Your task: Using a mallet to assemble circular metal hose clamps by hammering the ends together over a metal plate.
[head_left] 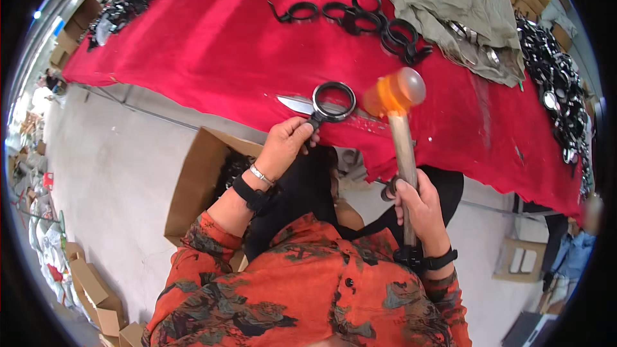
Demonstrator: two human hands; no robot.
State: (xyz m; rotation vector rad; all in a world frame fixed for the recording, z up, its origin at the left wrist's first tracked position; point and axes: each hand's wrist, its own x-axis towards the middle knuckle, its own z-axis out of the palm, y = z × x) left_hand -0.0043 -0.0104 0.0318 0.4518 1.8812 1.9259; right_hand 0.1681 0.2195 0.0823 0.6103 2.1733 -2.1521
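Sleeves with red and dark patterns come up from the bottom, and both wrists wear black bands. The right hand [421, 202] has its fingers wrapped tight around the wooden handle of a mallet [402, 122]. The mallet stands almost straight up, and its orange head is blurry above the red cloth [212, 45]. The left hand [286, 141] pinches half of a pair of scissors [321, 104] just below the black ring handle. The silver blade points left and lies at the near edge of the red cloth. A cardboard box [193, 180] sits on the floor under the left arm. Farther back lie more black ring handles [360, 16] and a grey-green cloth [456, 6].
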